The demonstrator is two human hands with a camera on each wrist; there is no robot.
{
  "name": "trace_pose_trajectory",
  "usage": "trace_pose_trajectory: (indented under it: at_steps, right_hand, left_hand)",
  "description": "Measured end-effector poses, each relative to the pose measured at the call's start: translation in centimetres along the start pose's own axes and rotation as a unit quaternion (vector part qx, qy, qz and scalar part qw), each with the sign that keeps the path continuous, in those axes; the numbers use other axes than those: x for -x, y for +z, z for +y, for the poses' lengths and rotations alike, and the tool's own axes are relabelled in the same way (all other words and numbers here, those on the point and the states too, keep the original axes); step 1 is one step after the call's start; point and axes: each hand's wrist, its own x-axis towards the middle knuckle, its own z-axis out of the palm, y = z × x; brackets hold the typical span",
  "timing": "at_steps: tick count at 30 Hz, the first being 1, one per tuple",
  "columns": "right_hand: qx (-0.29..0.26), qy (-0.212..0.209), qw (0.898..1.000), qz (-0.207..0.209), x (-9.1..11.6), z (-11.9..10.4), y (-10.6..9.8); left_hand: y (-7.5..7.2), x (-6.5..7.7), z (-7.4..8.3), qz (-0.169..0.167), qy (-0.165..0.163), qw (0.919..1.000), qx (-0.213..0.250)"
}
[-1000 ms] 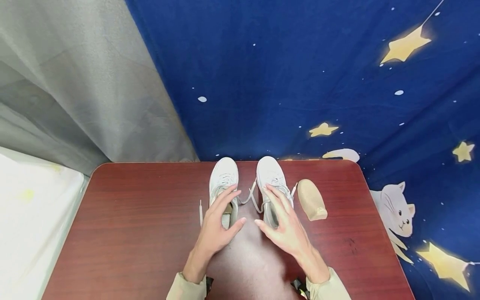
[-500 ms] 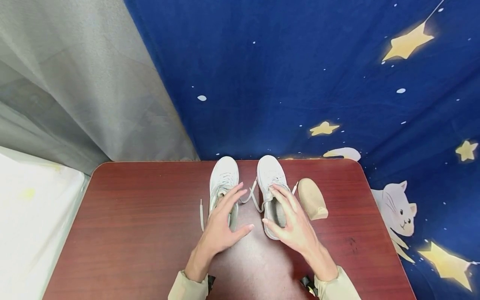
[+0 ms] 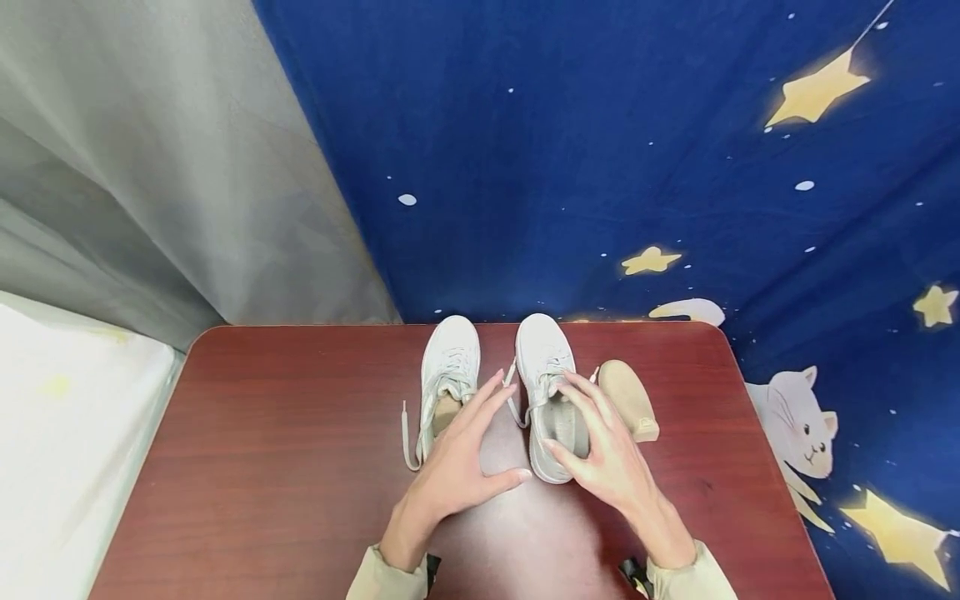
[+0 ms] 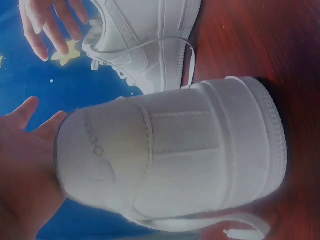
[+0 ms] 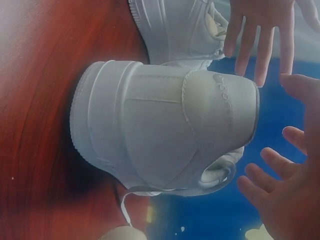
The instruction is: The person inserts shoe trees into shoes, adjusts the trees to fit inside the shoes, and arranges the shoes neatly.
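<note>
Two white lace-up sneakers stand side by side, toes at the table's far edge and laces loose. My left hand (image 3: 450,479) is over the heel of the left sneaker (image 3: 452,346), fingers spread and thumb pointing right, hiding part of its opening. Something tan (image 3: 446,413) shows inside that shoe. Over the right sneaker (image 3: 542,343) is my right hand (image 3: 618,467), fingers parted and grasping nothing; the pale grey interior shows between thumb and fingers. In the wrist views, the left heel (image 4: 175,155) and right heel (image 5: 155,122) stand upright with the hands above their collars.
A beige rounded piece (image 3: 627,396) with a squared end lies right of the right sneaker. One lace end (image 3: 406,429) trails on the table left of the left sneaker. Behind the red-brown wooden table (image 3: 262,467) hang grey and blue star-patterned curtains (image 3: 487,167).
Both hands have shifted to the right, uncovering more of both shoe openings and overlapping the beige piece slightly. The sneakers stay in place.
</note>
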Motion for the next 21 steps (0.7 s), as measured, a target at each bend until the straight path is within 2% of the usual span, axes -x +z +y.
trace_pose_trajectory:
  at_steps: [10, 14, 21]
  right_hand:
    - [0.002, -0.010, 1.000, 0.003, 0.4, 0.7, -0.1]
    - [0.006, 0.004, 1.000, -0.005, 0.6, 1.0, -0.4]
    - [0.024, 0.022, 0.999, -0.012, 1.1, 1.6, -1.1]
  left_hand:
    - [1.0, -0.3, 0.5, -0.003, 0.007, 0.9998, 0.017]
    - [1.5, -0.5, 0.9, -0.003, 0.012, 0.9997, 0.021]
    - [2.6, -0.7, 1.5, -0.010, 0.000, 0.9997, 0.022]
